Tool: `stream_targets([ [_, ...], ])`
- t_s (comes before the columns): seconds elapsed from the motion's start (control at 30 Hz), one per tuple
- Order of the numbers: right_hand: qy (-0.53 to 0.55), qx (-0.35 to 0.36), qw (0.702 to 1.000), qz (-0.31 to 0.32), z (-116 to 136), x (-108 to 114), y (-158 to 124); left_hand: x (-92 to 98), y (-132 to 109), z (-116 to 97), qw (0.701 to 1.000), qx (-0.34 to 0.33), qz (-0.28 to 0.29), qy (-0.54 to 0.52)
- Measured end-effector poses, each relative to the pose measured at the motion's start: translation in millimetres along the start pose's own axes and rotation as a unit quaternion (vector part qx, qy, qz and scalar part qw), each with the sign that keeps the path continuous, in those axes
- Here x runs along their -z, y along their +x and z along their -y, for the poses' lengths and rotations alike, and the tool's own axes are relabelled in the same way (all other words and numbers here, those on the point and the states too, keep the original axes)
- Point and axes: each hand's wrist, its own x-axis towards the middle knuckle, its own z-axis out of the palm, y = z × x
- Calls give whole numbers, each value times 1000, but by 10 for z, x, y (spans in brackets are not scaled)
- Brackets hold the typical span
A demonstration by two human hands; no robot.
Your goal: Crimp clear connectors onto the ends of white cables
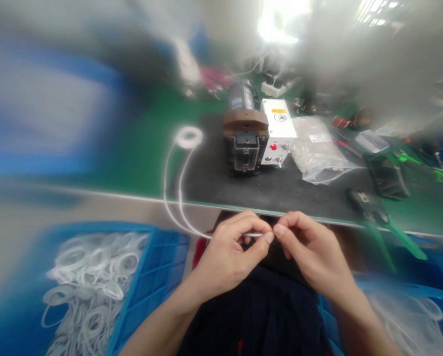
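While both hands meet just in front of the near edge of the bench, the left hand (226, 252) pinches the end of a thin white cable (171, 198) between thumb and forefinger, the other fingers curled in loosely. The right hand (310, 252) closes its thumb and forefinger tip at the same spot, touching the left fingertips, so the cable's very end is hidden between them; whether the right fingers actually have hold of it I cannot tell. From the pinch the cable runs left, drops below the bench edge, then climbs in two close strands across the green bench top (139, 148) to a small white coil (189, 136) lying at the edge of a black mat (266, 190). On that mat, straight ahead of the hands, stands a small dark machine (245, 136) with a white control box (278, 131) touching its right side. Just right of the box lies a clear plastic bag (319, 151) of small parts. At lower left a blue crate (158, 267) holds a heap of white coiled cables (91, 282), near the left forearm. The outer parts of the view are blurred.
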Motion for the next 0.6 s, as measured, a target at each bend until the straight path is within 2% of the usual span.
stream_targets([
  [0.13,54,-23,998,11,35,14,15,5,14,-16,1000,1,-20,-5],
  [0.3,105,-36,994,22,15,105,17,-19,12,-29,1000,0,-20,-22],
  [0.53,88,8,996,12,0,99,23,-42,36,-33,1000,1,-18,-20],
  [0.6,109,-6,994,14,-13,93,51,-44,38,-39,1000,-1,-13,-18],
])
